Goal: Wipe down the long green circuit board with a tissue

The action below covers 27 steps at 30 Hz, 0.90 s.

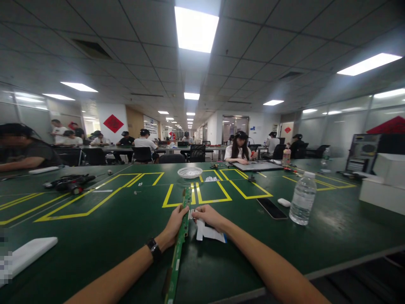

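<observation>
A long, narrow green circuit board point(179, 257) slants up from the near edge of the view, raised over the green table. My left hand point(173, 221) is closed around its middle, thumb on the near face. Just to the right, my right hand point(210, 216) pinches a white flat ribbon cable point(200, 231) close to the board's edge. The cable's folded tail hangs below my fingers and ends in a blue tip. My fingers hide whether the cable's end sits in a connector on the board.
Beyond the board stands a white woven basket point(190, 172). To the right are a black phone point(272, 208), a white rounded case point(284, 202) and a water bottle point(303, 198). Yellow tape point(215, 201) marks the table point(126, 236). A person point(238, 150) sits across; dark tools point(71, 183) lie left.
</observation>
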Tool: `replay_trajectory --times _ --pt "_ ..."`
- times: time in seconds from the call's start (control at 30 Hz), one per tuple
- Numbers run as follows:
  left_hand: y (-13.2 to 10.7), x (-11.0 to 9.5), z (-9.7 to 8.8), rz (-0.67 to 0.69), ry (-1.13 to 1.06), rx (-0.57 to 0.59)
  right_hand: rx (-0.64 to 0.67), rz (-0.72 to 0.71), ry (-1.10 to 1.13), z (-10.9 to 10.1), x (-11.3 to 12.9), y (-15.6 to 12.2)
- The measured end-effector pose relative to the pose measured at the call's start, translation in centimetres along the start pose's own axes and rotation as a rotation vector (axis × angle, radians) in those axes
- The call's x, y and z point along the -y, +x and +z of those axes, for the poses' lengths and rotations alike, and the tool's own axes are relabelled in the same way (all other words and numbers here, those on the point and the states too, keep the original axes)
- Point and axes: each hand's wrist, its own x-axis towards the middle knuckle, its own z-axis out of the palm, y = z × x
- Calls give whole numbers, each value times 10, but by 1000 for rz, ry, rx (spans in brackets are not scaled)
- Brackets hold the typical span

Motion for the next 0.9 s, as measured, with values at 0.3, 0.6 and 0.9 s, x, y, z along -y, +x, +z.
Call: replay_trajectory --times 0.3,0.6,0.9 --pt "-4 -3 2 -24 23 31 26 10 18 -1 3 -4" --pt "-1 2 0 -3 7 49 40 12 26 -1 5 -4" --pt "1 6 -4 8 37 57 55 -6 6 -1 2 -3"
